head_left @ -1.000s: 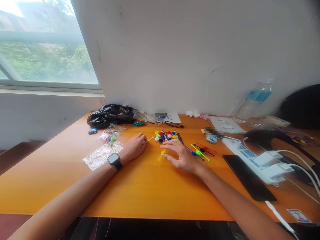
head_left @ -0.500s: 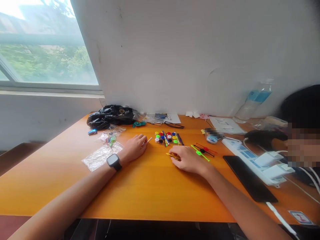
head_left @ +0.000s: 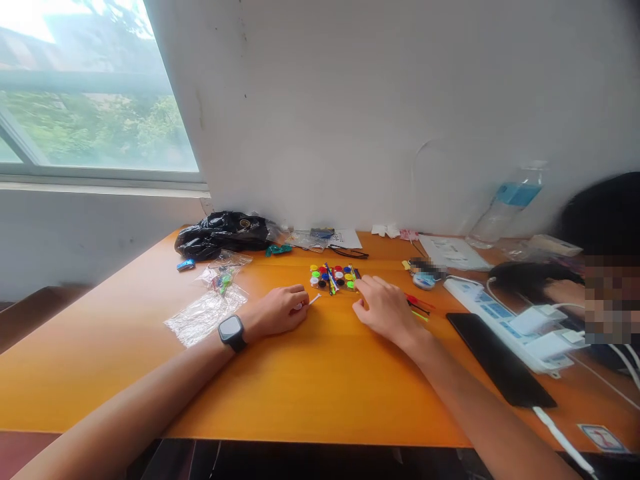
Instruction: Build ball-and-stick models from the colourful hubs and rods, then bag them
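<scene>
My left hand [head_left: 283,310] is closed round a thin white plastic stick [head_left: 315,300], whose end points right; a white round piece shows between the fingers. My right hand [head_left: 383,305] lies at the right edge of a group of small coloured pieces, thumb apart from the fingers and nothing visible in it. Black, white and green discs [head_left: 351,285], among other colours, stand in rows there, with several thin coloured sticks [head_left: 331,277] lying between them. Right of my right hand, a black stick [head_left: 419,307] and a green stick [head_left: 421,316] are partly hidden by it.
At the left lie a black plastic bag [head_left: 220,233], a clear wrapper [head_left: 200,317] and a blue item [head_left: 185,265]. A power strip [head_left: 493,313] and a black phone [head_left: 495,357] lie at the right. Another person sits beyond, near a leaning bottle [head_left: 510,207].
My left hand has moved right and slightly nearer with the white stick. My right hand has shifted forward and right towards the pieces; the yellow stick it held is out of sight.
</scene>
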### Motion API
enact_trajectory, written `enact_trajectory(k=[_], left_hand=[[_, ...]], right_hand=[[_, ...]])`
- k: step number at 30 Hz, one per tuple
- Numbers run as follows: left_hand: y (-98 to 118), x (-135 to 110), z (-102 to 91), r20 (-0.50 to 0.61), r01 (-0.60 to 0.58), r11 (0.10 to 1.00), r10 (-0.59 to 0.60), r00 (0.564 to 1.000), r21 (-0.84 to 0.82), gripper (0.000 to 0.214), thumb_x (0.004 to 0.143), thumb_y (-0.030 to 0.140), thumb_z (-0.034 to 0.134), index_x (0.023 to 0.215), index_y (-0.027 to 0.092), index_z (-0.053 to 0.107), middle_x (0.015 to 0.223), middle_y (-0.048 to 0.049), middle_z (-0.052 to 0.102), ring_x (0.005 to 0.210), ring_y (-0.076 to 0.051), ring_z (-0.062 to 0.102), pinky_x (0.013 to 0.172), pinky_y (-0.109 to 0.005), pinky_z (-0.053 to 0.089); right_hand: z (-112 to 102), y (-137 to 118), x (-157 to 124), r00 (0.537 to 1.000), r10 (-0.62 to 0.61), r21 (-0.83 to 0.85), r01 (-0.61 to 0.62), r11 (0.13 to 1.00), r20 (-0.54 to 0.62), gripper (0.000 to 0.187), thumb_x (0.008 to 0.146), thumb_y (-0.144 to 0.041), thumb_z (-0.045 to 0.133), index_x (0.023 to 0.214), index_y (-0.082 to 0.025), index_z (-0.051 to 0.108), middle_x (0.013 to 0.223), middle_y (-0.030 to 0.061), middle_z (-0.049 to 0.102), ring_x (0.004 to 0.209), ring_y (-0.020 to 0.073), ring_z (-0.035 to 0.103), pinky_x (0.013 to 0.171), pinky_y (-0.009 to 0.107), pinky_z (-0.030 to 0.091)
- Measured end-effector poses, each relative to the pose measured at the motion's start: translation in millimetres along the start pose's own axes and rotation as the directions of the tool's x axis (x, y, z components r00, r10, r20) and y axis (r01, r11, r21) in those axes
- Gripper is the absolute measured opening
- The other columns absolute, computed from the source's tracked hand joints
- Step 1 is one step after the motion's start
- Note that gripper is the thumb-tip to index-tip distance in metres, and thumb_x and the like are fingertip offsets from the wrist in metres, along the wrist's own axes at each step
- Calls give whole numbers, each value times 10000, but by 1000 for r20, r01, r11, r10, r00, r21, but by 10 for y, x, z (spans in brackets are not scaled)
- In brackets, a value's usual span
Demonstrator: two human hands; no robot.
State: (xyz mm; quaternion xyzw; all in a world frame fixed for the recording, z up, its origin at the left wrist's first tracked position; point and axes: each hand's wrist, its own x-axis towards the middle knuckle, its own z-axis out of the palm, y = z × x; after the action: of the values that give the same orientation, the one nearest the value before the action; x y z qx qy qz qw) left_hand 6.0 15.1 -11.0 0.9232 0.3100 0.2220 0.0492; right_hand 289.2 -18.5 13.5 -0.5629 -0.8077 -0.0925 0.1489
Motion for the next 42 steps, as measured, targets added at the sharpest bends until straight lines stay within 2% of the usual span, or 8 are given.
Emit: enact_trajectory(k=[4,7,17,25,28,32,37,42], left_hand=[[96,3,49,-15,-86,977,85,996,-195,179,1020,213,530,934,188,685,933,-60,664,780,-148,636,736,-256,506],[112,-6,64,-30,-88,946,83,996,-312,130,1005,239,587,1025,183,702,947,-64,676,784,-145,630,745,-253,517],[10,23,48,-61,92,928,-122,991,-361,186,1011,295,637,912,173,738,849,-32,695,710,-120,605,680,-233,491],[16,24,13,5,41,911,-42,999,-411,258,1036,224,526,1083,174,774,1012,-81,786,865,-180,713,821,-289,553],[11,21,19,8,34,913,-33,999,-406,278,1020,201,510,1106,170,773,1055,-94,788,918,-198,728,859,-302,559],[39,23,-35,47,35,906,-17,999,-422,312,1046,235,480,1132,170,772,1094,-104,785,973,-212,729,904,-309,552],[122,21,-119,108,66,853,-11,994,-518,408,1114,384,416,1148,174,764,1146,-97,784,1029,-219,707,958,-313,534],[135,18,-30,102,138,831,-99,990,-538,421,1064,496,539,1113,156,782,958,-70,791,820,-176,676,753,-257,531]], right_hand=[[123,-163,-29,963,-267,267,263,927,-25,217,971,-138,566,1146,-202,676,1113,97,707,1066,264,616,944,378,467],[210,-214,-48,925,-379,403,339,850,20,192,1026,-139,531,1119,-219,679,1108,82,701,1052,244,619,944,371,482],[234,-246,-61,906,-416,604,293,741,71,102,1027,-217,629,959,-219,706,988,51,675,952,212,613,856,333,485],[253,-331,-91,896,-442,652,312,691,39,93,1026,-267,655,1072,-230,726,1079,63,694,1018,217,625,892,333,481],[275,-373,-97,882,-471,655,339,675,28,122,1045,-246,614,1005,-221,726,1064,67,692,1002,213,627,872,323,480],[286,-372,-100,892,-451,677,324,662,14,132,1047,-254,604,978,-218,710,996,63,706,962,218,636,867,337,488],[286,-318,-69,973,-231,816,123,564,14,108,1038,-276,624,1036,-234,724,992,35,748,913,195,686,854,314,525],[339,-318,-15,993,-90,835,112,538,-75,149,997,-366,698,987,-222,732,923,30,755,849,187,685,813,310,542]])
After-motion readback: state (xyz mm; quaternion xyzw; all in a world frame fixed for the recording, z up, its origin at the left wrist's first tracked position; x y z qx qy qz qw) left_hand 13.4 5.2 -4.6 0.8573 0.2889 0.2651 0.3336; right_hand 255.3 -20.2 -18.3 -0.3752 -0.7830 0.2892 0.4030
